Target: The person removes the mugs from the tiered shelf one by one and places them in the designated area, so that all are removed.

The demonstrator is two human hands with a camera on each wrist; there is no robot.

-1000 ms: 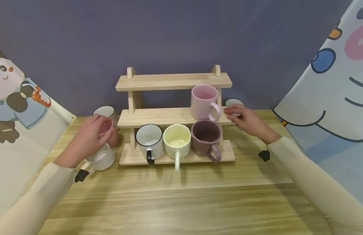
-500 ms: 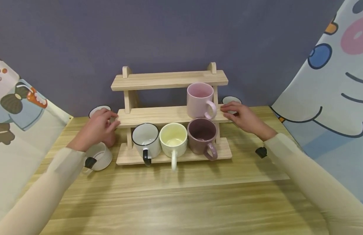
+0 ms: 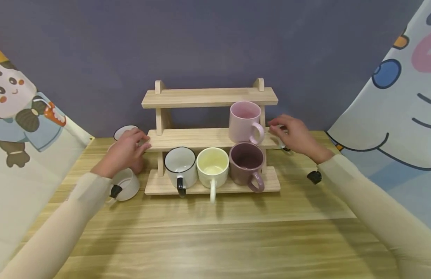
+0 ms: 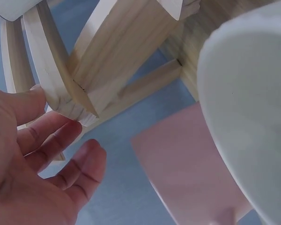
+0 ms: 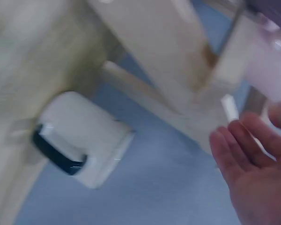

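A three-tier wooden display shelf (image 3: 201, 137) stands mid-table. My left hand (image 3: 122, 153) pinches the left end of its middle board, thumb on top and fingertips under the edge in the left wrist view. My right hand (image 3: 293, 133) is at the board's right end, fingers loosely extended and blurred in the right wrist view. A light pink mug (image 3: 241, 126) sits on the middle board's right side. Along the bottom board stand a white mug with black rim and handle (image 3: 184, 174), a pale yellow mug (image 3: 212, 176) and a dark mauve mug (image 3: 244, 172).
Left of the shelf are a white mug (image 3: 129, 188), a dusky pink mug (image 4: 187, 164) mostly hidden by my left hand, and a black-rimmed white mug (image 3: 126, 130). Behind my right hand stands another white mug with a black handle (image 5: 84, 136). A dark backdrop (image 3: 208, 42) rises behind.
My left hand has moved right, from over the dusky pink mug to the middle board's left end. My right hand has shifted slightly up and outward. The head view has shifted a little.
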